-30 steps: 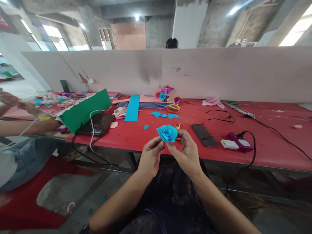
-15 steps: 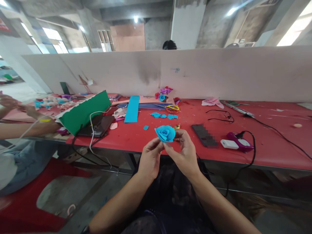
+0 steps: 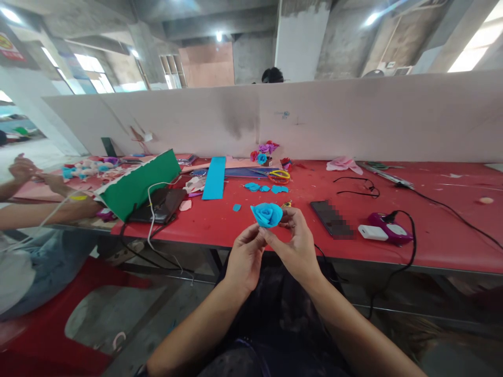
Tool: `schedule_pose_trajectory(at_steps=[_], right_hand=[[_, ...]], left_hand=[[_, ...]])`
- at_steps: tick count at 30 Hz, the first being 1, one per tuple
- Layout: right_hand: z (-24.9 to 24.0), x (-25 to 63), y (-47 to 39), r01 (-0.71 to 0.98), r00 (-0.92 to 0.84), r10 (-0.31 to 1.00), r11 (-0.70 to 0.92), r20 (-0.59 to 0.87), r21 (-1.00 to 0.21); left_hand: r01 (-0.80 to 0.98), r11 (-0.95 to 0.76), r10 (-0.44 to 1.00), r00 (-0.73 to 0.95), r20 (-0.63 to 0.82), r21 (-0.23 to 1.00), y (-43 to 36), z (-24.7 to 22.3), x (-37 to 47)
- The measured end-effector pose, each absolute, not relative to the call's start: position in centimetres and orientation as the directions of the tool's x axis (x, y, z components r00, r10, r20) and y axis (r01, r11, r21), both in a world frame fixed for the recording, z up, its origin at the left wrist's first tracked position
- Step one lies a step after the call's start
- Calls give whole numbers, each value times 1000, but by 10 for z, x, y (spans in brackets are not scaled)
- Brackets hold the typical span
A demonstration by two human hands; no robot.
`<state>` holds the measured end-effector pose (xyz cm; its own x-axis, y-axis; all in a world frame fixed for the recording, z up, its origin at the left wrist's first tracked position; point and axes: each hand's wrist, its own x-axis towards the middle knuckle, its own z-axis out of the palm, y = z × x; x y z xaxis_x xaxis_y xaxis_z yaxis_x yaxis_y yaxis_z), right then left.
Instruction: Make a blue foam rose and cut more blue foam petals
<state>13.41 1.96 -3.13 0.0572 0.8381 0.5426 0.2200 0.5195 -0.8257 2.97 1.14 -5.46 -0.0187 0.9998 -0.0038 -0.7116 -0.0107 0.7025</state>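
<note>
A blue paper rose (image 3: 267,214) is held up over the front edge of the red table (image 3: 298,246). My left hand (image 3: 248,251) pinches its base from below. Fingers of my right hand (image 3: 293,238) close on the base and the right side of the petals, the thumb meeting the left fingertips. What lies between the fingertips under the bloom is hidden. Behind the rose lie several cut blue petals (image 3: 265,188), and a single blue petal (image 3: 236,208) is off to the left. A blue paper strip (image 3: 214,178) stretches away beyond it.
Yellow-handled scissors (image 3: 280,175) and finished paper flowers (image 3: 269,148) are at the back. To the right are a phone (image 3: 330,220), a purple power socket (image 3: 393,230) with cable, and glasses (image 3: 357,187). A green board (image 3: 141,183) stands left, beside a co-worker's hands (image 3: 31,170).
The rose tilts slightly, with its petals turned a little in my fingers. Both hands keep their hold. The view has shifted slightly, and the co-worker's hands on the left have moved.
</note>
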Motion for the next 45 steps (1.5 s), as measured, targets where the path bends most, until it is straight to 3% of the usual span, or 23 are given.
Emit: schedule_pose_trajectory(at_steps=[7, 12, 22, 31, 39, 45], right_hand=[[-37, 133, 11, 234, 49, 835, 525, 549, -819], [-41, 137, 7, 127, 42, 863, 495, 503, -860], [-48, 138, 10, 15, -1, 907, 422, 422, -907], [-47, 138, 8, 39, -44, 906, 423, 421, -905], [-57, 141, 5, 55, -105, 843, 535, 527, -843], [-71, 141, 10, 44, -105, 831, 552, 546, -832]], left_hand=[[-795, 111, 987, 19, -158, 597, 14, -52, 25], [-823, 222, 972, 143, -189, 522, 13, -48, 20], [-794, 309, 944, 321, -71, 524, 8, -49, 18], [-749, 305, 919, 393, 23, 588, 6, -51, 17], [-670, 169, 977, 209, -35, 723, 17, -73, 7], [-562, -27, 994, 76, 84, 826, 18, -86, 9]])
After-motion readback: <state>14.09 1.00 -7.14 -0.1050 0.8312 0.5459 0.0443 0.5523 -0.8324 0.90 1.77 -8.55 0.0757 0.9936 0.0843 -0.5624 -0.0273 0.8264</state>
